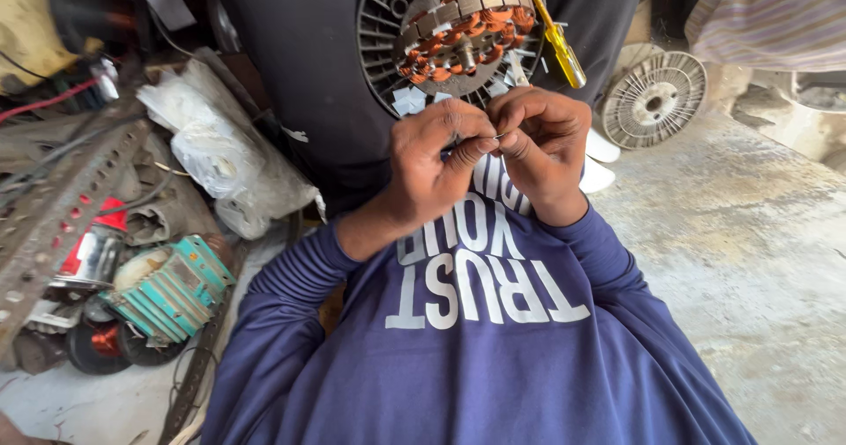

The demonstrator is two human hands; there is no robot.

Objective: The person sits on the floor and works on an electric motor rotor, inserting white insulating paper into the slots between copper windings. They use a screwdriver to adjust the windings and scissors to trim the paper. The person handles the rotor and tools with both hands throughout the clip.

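Note:
My left hand [434, 159] and my right hand [545, 141] meet in front of my chest, fingertips pinched together on a thin bit of wire [499, 137] between them. Just beyond my hands rests a round fan motor stator [463, 26] with copper-orange windings and a metal shaft, sitting in a dark ribbed housing [377, 22] on my lap. A yellow-handled screwdriver [559, 47] leans against the stator's right side. Small white paper slips [410, 101] lie under the stator. My blue long sleeves fill the lower view.
A pale ribbed fan cover [654, 100] lies on the concrete floor [749, 233] to the right. On the left are crumpled white plastic bags [211, 150], a teal motor part [172, 288], a perforated metal angle bar [62, 203], red parts and cables.

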